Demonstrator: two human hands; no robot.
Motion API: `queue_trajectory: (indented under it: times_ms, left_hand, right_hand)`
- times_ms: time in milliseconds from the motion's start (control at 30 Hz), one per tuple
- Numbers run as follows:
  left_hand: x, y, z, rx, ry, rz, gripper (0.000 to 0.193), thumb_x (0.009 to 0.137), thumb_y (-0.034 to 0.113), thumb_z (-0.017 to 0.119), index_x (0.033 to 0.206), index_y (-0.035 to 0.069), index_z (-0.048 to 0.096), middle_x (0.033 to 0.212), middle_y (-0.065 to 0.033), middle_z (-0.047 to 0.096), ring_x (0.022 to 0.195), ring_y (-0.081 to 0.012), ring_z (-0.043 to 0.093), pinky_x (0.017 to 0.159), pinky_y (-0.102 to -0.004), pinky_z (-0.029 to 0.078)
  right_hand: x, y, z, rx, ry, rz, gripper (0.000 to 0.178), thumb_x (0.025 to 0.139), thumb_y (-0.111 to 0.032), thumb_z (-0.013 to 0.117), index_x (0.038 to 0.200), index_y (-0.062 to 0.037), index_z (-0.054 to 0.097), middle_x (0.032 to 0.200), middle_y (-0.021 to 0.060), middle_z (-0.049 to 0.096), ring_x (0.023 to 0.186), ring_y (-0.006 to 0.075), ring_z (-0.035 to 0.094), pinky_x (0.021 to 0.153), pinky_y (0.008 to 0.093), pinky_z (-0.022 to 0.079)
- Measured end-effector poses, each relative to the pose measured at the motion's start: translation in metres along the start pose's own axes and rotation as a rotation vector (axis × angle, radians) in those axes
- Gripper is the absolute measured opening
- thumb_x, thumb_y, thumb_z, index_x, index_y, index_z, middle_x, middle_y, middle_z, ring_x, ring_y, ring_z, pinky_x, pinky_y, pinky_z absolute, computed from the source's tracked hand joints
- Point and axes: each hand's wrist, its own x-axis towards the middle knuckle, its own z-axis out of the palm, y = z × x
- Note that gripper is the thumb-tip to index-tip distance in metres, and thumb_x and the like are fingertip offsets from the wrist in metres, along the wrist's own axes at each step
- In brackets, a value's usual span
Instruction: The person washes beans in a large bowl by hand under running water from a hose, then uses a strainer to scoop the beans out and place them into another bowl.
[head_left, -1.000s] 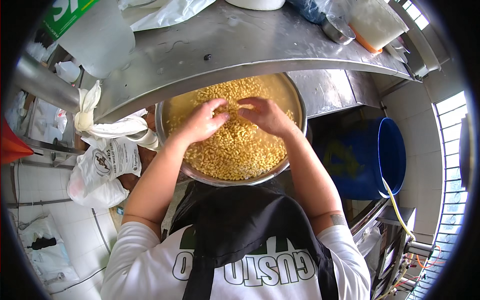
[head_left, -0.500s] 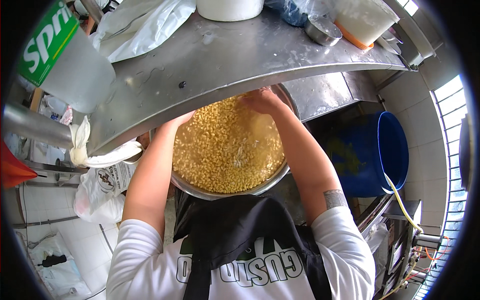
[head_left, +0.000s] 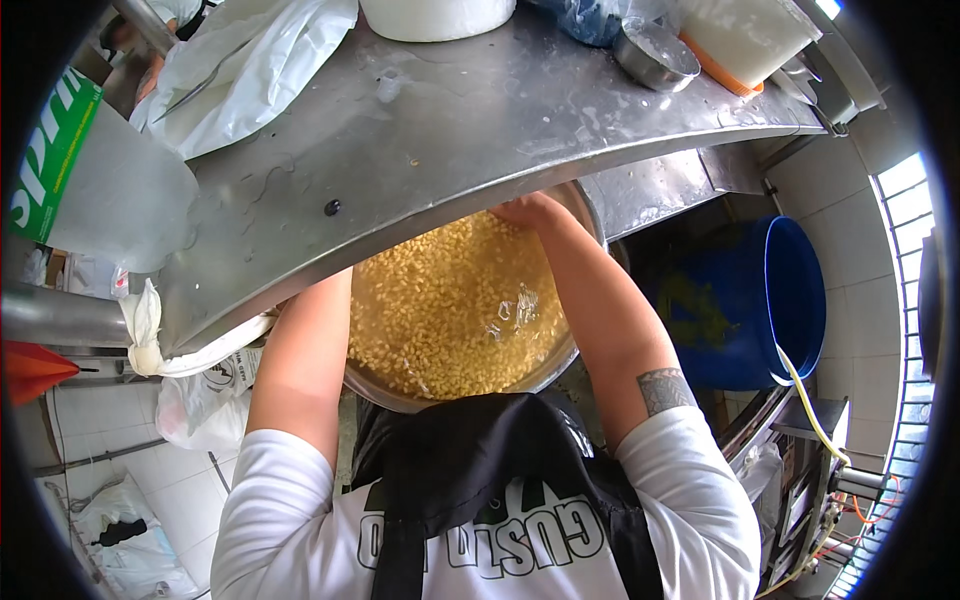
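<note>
A wide metal bowl holds yellow, corn-like kernels under cloudy water. My right hand is at the bowl's far right, its fingers hidden by the water and the shelf edge. On the left, my forearm reaches to the bowl, while my left hand is out of sight under the steel shelf. Whether either hand holds anything cannot be made out. Ripples and glints break the water's surface on the right.
A steel shelf overhangs the bowl's far side. On it are a plastic bag, a white tub, a metal cup and a translucent container with a green label. A blue barrel with a hose stands right. Another person is at far left.
My left hand, partly seen before, has slipped out of sight under the shelf. My right hand has moved slightly lower in the picture. The kernels have shifted, and the view has moved a little.
</note>
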Motion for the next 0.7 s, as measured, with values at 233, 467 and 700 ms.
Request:
queue_trajectory:
  times_ms: [233,467,700]
  left_hand:
    - [0.001,-0.013,0.009,-0.106,-0.055,-0.067,0.059,0.104,0.05,0.052,0.147,0.01,0.052,0.149,-0.0097,0.052,0.135,-0.0286,0.049,0.112,-0.0411,0.041]
    - [0.009,-0.019,0.021,-0.279,-0.143,-0.132,0.055,0.104,0.047,0.052,0.145,0.01,0.054,0.145,-0.0087,0.055,0.131,-0.0269,0.053,0.109,-0.0403,0.044]
    - [0.018,-0.03,0.036,-0.541,-0.253,-0.234,0.052,0.104,0.045,0.053,0.143,0.01,0.056,0.14,-0.0076,0.059,0.127,-0.0252,0.056,0.106,-0.0395,0.047]
  right_hand:
    - [0.005,-0.009,0.018,0.104,-0.175,0.237,0.066,0.098,-0.048,0.056,0.156,-0.0174,0.044,0.149,0.0248,0.052,0.138,0.0382,0.049,0.118,0.0442,0.037]
    - [-0.006,-0.006,0.004,0.168,-0.405,0.084,0.048,0.1,-0.036,0.053,0.146,-0.0234,0.058,0.13,0.021,0.068,0.11,0.0357,0.066,0.101,0.045,0.051]
    - [-0.015,-0.024,0.031,0.467,-0.36,0.31,0.048,0.101,-0.036,0.052,0.141,-0.0118,0.059,0.129,0.016,0.068,0.111,0.031,0.065,0.098,0.0438,0.052]
